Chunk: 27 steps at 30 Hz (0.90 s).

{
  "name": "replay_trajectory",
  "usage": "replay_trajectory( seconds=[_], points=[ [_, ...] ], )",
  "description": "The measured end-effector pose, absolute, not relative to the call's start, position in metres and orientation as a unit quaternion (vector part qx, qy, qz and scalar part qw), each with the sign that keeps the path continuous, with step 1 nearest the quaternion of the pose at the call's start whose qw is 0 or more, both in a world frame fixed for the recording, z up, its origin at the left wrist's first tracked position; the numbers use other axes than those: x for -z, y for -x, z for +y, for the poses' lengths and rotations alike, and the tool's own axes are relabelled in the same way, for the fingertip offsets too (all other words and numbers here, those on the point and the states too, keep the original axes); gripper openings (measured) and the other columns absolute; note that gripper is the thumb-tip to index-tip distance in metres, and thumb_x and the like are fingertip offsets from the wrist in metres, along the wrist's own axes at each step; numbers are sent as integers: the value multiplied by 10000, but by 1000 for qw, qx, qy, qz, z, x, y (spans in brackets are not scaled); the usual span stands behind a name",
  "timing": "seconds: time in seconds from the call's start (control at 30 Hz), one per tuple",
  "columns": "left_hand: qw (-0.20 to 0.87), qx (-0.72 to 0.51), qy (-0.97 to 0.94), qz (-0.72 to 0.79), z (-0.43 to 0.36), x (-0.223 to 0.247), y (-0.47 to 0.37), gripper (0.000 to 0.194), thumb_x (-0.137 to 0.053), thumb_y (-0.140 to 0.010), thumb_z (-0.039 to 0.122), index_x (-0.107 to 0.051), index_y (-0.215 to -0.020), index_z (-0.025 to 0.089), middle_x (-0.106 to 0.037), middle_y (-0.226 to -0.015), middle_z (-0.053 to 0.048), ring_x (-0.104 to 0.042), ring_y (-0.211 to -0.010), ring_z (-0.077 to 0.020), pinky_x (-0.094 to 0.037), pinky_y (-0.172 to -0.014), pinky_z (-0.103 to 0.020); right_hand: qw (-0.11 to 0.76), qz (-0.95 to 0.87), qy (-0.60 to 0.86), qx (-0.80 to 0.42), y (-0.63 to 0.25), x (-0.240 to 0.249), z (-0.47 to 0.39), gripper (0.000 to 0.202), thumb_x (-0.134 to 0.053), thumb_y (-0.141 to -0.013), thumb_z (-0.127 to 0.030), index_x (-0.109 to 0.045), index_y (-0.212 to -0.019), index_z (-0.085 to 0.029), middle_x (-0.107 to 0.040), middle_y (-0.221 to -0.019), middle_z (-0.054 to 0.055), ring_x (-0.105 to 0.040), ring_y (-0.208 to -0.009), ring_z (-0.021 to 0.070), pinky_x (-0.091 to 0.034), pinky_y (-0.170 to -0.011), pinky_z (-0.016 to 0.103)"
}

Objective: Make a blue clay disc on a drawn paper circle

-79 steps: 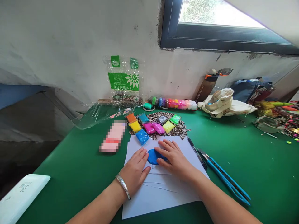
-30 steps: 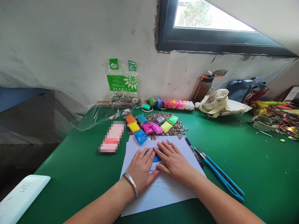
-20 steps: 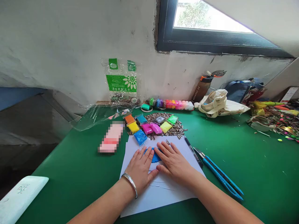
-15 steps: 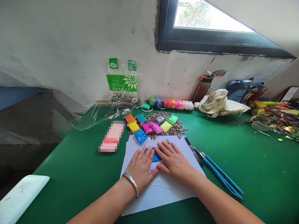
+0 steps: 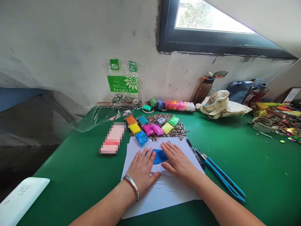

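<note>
A flat piece of blue modelling clay [image 5: 160, 156] lies on the white paper [image 5: 162, 188], partly covered by my hands. My left hand [image 5: 142, 166] rests flat, its fingertips over the clay's left part; a silver bangle is on that wrist. My right hand [image 5: 177, 160] lies with fingers stretched out over the clay's right edge. Just beyond the paper, small clay packets in several colours, among them a blue packet [image 5: 141, 138] and a yellow packet [image 5: 134, 128], sit on and beside a heap of sunflower seeds [image 5: 181, 128].
Right of the paper lie a black pen [image 5: 195, 152] and a blue-handled tool [image 5: 223, 175] with a metal tip. A seed bag [image 5: 122, 83] stands against the wall, near a brown bottle [image 5: 204, 88] and a cloth bag [image 5: 218, 103]. A white device [image 5: 23, 197] is front left.
My right hand has slid a little to the right, so more of the blue clay shows between my hands. The left hand has stayed almost in place.
</note>
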State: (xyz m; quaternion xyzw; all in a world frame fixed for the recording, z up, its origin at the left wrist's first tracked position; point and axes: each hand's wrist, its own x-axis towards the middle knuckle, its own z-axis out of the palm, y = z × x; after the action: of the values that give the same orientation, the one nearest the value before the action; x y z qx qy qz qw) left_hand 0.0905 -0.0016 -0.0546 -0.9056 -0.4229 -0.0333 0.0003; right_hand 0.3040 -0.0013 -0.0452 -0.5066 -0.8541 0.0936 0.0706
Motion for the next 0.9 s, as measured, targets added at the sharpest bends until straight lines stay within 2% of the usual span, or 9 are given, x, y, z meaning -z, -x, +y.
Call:
replay_trajectory(
  seconds=[0.07,0.27,0.47,0.53,0.67,0.77,0.9],
  points=[
    [2,39,906,-422,-2,56,-90,668,-286,-909,565,-295,-1426,142,-333,-1465,-94,-264,-1351,-290,-203,-1085,-470,75,-850,515,-85,-305,46,-3,668,-353,-917,-492,-185,-1457,-136,-227,-1495,107,-199,-1380,247,-240,-1101,487],
    [0,57,904,-424,-3,55,-90,646,-261,-910,584,-346,-1407,182,-358,-1456,-87,-282,-1343,-292,-206,-1079,-468,54,-868,491,-45,-304,52,-9,693,-379,-889,-559,-225,-1451,-185,-231,-1494,102,-167,-1380,313,-206,-1080,569],
    [-3,61,902,-428,-3,56,-90,658,-285,-899,594,-335,-1412,186,-361,-1455,-88,-280,-1344,-287,-194,-1083,-458,95,-866,491,-16,-304,50,-9,686,-409,-891,-518,-242,-1445,-150,-251,-1490,121,-202,-1374,294,-232,-1080,543],
    [-6,60,902,-428,-4,57,-89,657,-301,-898,587,-317,-1419,186,-352,-1460,-88,-272,-1347,-287,-190,-1084,-464,126,-867,483,2,-303,44,-10,613,-448,-891,-460,-350,-1399,-132,-317,-1465,127,-245,-1360,289,-225,-1090,530],
    [-8,68,903,-423,-3,57,-88,660,-302,-902,582,-286,-1430,187,-337,-1468,-86,-261,-1353,-281,-191,-1085,-463,179,-872,455,10,-298,36,-13,371,-468,-902,-377,-584,-1187,-169,-549,-1297,91,-426,-1243,260,-226,-1096,508],
    [-7,64,903,-424,-2,55,-88,668,-281,-902,595,-307,-1423,178,-342,-1465,-92,-272,-1348,-286,-200,-1080,-461,185,-871,456,6,-295,38,-13,324,-489,-895,-359,-612,-1138,-185,-615,-1208,79,-498,-1158,259,-269,-1064,523],
    [-5,64,904,-423,-1,53,-88,674,-271,-898,607,-327,-1415,178,-350,-1461,-91,-281,-1343,-286,-204,-1080,-454,184,-870,458,9,-294,42,-11,309,-490,-895,-340,-616,-1134,-189,-630,-1183,81,-516,-1130,263,-283,-1046,532]
  ],
)
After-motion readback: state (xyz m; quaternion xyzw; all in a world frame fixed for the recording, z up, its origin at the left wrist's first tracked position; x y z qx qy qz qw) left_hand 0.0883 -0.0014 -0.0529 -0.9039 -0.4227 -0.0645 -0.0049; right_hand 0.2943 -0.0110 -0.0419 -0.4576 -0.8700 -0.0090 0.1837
